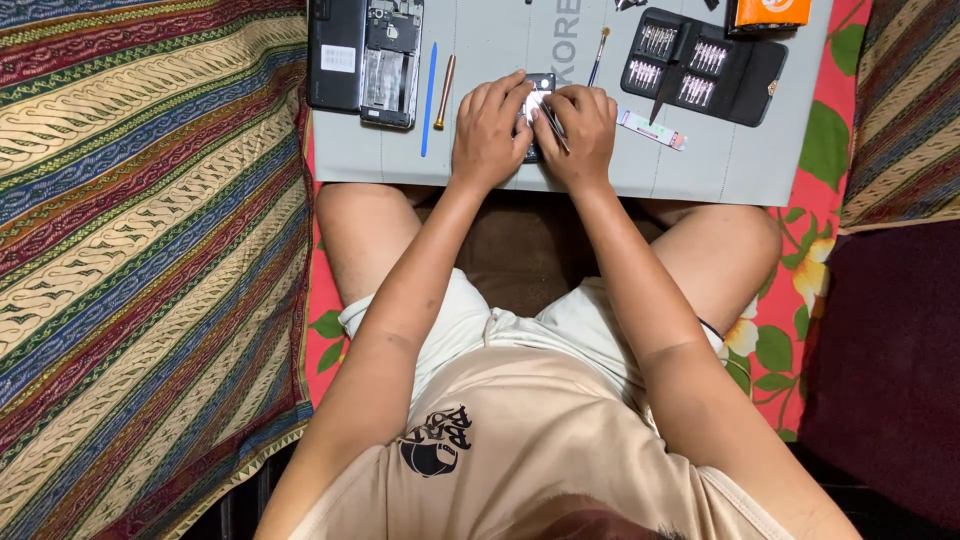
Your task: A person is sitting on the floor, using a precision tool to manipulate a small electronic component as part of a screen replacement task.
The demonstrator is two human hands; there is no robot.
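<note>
Knees framed my grey mat [480, 165]; left hand [488, 130] pinned small phone part [540, 82], right hand [585, 128] gripped tweezers [552, 122]. Risk, I judged: tweezers slipping, scratching it.

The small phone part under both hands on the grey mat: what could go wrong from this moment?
1. The right hand holds tweezers against the small dark part; a slip could scratch it.
2. The left hand hides most of the part, so a loose piece could escape unseen.
3. The opened phone lies exposed nearby; the blue pry tool could roll against it.
</note>
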